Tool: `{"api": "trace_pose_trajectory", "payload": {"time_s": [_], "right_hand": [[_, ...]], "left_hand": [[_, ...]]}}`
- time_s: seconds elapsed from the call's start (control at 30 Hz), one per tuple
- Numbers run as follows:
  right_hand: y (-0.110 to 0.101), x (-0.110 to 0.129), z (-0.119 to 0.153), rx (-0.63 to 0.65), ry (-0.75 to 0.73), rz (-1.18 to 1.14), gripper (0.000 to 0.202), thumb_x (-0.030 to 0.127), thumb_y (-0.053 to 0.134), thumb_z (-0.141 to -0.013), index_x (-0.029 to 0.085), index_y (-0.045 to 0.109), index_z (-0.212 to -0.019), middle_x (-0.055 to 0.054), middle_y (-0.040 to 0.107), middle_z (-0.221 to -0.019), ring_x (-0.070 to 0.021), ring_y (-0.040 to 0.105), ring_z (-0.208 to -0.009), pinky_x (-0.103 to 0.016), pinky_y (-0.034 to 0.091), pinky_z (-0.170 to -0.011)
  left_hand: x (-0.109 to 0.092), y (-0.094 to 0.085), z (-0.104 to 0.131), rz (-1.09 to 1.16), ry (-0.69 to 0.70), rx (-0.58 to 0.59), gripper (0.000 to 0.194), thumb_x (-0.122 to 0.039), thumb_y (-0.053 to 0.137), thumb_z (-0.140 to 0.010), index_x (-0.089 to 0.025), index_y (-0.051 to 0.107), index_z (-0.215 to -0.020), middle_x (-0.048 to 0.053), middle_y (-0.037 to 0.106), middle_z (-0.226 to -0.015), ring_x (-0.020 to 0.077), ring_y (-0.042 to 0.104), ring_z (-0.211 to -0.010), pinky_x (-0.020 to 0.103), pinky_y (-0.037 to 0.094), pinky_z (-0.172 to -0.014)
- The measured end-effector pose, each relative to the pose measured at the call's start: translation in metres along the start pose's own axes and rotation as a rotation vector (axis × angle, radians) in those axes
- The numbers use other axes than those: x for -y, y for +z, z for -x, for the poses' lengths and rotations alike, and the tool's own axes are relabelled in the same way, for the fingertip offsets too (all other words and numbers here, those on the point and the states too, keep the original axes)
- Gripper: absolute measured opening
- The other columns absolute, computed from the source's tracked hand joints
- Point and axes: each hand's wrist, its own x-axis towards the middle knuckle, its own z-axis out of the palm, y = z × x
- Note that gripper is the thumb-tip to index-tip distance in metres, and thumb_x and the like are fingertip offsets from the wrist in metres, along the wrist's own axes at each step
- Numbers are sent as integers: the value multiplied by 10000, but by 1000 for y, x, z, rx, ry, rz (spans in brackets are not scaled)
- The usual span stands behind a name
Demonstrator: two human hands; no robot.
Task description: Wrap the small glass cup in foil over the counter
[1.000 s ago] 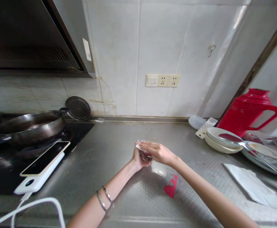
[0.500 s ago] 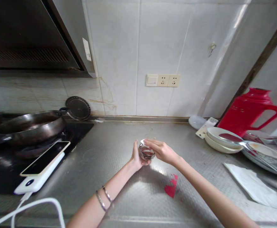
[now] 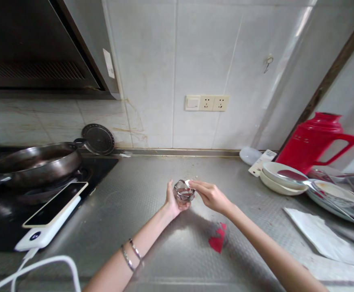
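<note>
My left hand [image 3: 174, 202] is closed around a small round glass [image 3: 184, 192] with dark patterning on its side, held above the steel counter. The thumb points up along its left side and the fingers reach beneath. At the glass's upper right edge, my right hand [image 3: 209, 195] pinches a small white piece [image 3: 187, 183], perhaps tissue or paper. Most of that piece is hidden by the fingers. Below the hands, a torn red scrap [image 3: 217, 239] lies on the counter [image 3: 152, 178].
To the left, a pan [image 3: 37, 164] sits on the black stove, with a phone [image 3: 55, 205] on a white power bank [image 3: 47, 227] in front. Stacked bowls [image 3: 282, 184], a red thermos [image 3: 313, 140] and a folded white tissue [image 3: 319, 233] occupy the right side.
My right hand has shifted with the white piece from the glass's top left to its upper right edge. The glass has moved slightly left in my left hand.
</note>
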Motion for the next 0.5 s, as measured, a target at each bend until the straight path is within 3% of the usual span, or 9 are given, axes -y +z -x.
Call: {"api": "trace_pose_trajectory", "payload": {"time_s": [0.17,0.37,0.5], "right_hand": [[4,9,7,-31,7,10,422,72,390,-909,187,474,-1306,-138,609,-1228,-221,578,-1148,-373,554,-890],[20,26,16,-146,-27,32,499,22,379,-899,175,383,-1374,-131,614,-1223,-214,498,-1236,-379,516,-964],[29,35,20,-166,-26,10,528,4,358,-895,169,349,-1397,-137,575,-1277,-214,460,-1270,-386,499,-986]], "left_hand": [[-1,2,1,52,38,-54,673,-664,235,-819,-109,613,-765,131,638,-596,161,492,-369,213,223,-331],[1,3,0,140,84,-134,597,-628,286,-833,-136,570,-650,61,552,-456,153,446,-339,248,315,-358],[1,1,-1,164,65,-172,596,-616,307,-838,-109,598,-721,68,577,-497,166,501,-389,252,358,-389]]}}
